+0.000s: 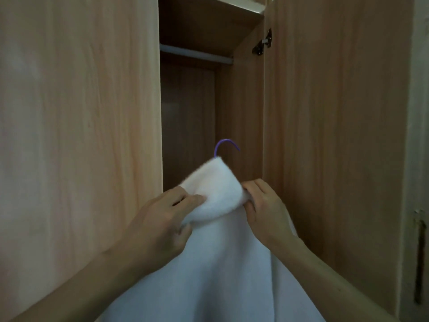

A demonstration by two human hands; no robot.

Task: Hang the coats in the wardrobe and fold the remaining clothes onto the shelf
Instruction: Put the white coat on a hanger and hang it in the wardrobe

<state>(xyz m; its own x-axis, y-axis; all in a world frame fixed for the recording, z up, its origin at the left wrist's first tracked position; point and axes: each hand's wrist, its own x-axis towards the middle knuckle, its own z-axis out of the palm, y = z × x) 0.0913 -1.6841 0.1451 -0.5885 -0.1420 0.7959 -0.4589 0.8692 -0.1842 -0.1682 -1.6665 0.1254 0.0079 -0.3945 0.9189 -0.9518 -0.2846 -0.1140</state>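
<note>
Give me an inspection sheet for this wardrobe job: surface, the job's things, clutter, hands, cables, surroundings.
Surface: shelf above the rail; only its underside shows, its top is hidden.
Job's things: white coat on a purple hanger, only the hook showing; the hook is well below the rail, not yet hung. The visible part of the rail is bare.
Clutter: nothing seen.
Hands: left hand grips the coat's left shoulder; right hand pinches its right side.
Cables: nothing seen.
Surroundings: left door in front, right door swung open on a hinge; dark wardrobe interior; pale wall at far right.
</note>
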